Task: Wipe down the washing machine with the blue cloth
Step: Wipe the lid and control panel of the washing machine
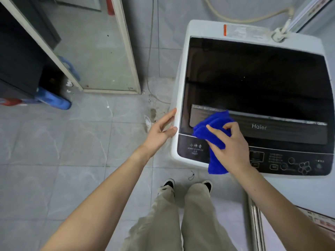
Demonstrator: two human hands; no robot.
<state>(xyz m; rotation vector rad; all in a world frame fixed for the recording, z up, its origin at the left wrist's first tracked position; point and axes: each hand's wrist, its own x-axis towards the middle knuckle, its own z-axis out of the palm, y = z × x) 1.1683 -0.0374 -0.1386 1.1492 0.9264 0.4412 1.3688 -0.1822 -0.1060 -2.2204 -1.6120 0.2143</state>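
A white top-loading washing machine [183, 57] with a dark glass lid stands at the right. My right hand [231, 147] is shut on a bunched blue cloth [213, 124], pressing it on the lid's near left corner; part of the cloth hangs down over the dark control panel [290, 162]. My left hand [161, 129] rests with spread fingers against the machine's left edge, holding nothing.
Grey tiled floor [72, 151] lies left of the machine. A tall framed mirror [101, 51] leans at the back left, next to a blue plastic item [54, 100]. A hose [235, 17] runs to the machine's back. My legs and shoes [170, 183] are below.
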